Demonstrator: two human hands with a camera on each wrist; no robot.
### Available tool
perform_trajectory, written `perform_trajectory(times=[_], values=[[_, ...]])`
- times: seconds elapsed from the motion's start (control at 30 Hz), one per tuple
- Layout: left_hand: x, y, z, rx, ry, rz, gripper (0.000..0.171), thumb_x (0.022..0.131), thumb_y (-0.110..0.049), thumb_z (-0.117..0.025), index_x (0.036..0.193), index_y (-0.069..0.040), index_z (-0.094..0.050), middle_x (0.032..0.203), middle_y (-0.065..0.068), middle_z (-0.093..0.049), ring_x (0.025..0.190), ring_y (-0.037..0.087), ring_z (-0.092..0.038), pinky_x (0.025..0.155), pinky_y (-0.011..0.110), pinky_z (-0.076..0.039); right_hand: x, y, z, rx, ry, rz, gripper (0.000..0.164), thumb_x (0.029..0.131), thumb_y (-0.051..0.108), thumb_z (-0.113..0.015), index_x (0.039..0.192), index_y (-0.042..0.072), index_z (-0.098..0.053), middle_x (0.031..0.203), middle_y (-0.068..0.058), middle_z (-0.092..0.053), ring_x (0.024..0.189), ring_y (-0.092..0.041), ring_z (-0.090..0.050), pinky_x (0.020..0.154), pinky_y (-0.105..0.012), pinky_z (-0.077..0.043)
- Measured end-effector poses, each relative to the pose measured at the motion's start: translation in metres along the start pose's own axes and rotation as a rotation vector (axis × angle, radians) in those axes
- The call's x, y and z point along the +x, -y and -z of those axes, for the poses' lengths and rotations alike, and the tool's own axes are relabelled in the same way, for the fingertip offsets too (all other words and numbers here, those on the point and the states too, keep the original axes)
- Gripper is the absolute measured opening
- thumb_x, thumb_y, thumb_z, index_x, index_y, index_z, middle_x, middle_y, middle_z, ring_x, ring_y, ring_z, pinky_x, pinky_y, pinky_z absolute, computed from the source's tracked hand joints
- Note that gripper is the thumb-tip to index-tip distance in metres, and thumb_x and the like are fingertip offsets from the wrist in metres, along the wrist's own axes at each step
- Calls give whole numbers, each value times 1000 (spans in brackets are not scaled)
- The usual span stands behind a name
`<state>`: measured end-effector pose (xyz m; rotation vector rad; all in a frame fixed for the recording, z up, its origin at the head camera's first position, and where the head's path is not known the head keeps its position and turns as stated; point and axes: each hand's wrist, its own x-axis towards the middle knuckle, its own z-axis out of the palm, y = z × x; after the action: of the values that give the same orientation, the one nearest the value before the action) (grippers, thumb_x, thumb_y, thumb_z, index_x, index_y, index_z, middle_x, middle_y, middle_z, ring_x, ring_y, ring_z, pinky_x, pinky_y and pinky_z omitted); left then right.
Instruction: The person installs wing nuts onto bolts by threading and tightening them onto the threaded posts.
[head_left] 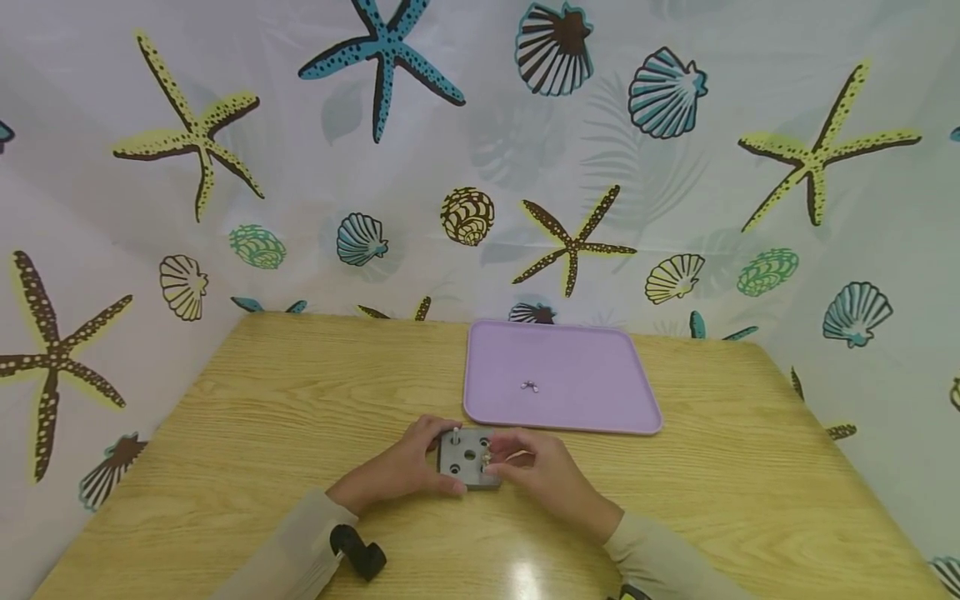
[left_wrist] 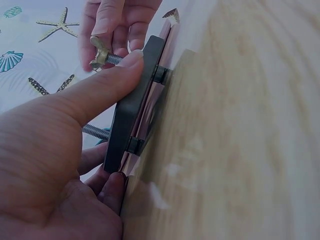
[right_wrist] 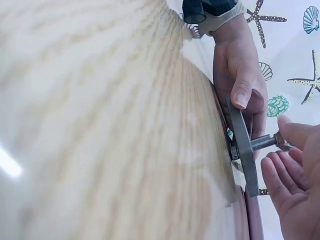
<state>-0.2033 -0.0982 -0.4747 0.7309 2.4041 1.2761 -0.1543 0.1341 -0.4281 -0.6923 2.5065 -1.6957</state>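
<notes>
A grey metal plate (head_left: 469,479) with several holes lies on the table, standing off it on short dark feet seen from the side. My left hand (head_left: 408,465) grips its left edge, the thumb on the near side and fingers at the far side. From the plate rise two threaded bolts; one bolt (head_left: 455,435) at the far left is bare, and the other bolt (right_wrist: 262,143) carries a brass-coloured wing nut (left_wrist: 99,53) near its end. My right hand (head_left: 551,477) pinches that wing nut between thumb and fingers.
Behind the plate lies a purple tray (head_left: 570,417) with a small shiny metal piece (head_left: 529,386), apparently a wing nut, on it. The wooden table (head_left: 315,375) meets a patterned cloth (head_left: 420,183) at the back and sides.
</notes>
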Motion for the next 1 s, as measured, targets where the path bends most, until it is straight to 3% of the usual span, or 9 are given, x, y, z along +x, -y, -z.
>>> perform_trajectory(times=[0.3,0.73,1.0], values=[[1,1,-1,8,4,8,91,67,-48,-79,140,-14,-37,121,2,-36,112,17,-39,101,39,-35,1,-1,-3,-11,-6,26,35,78,4,-73,108,-8,-60,96,-17,-64,89,-32,-61,79,-34,-53],[0,1,0,9,-1,15,90,67,-48,-80,139,-14,-37,122,1,-36,113,18,-38,101,39,-34,-3,-4,-1,-65,-72,7,17,81,5,-70,96,-2,-67,92,-9,-68,86,-22,-65,78,-28,-52],[1,1,-1,-6,-10,6,89,67,-46,-80,139,-15,-38,120,2,-37,112,17,-39,102,38,-34,-7,-5,2,-70,-64,27,10,85,7,-67,92,1,-69,92,-7,-68,86,-17,-65,78,-27,-52]])
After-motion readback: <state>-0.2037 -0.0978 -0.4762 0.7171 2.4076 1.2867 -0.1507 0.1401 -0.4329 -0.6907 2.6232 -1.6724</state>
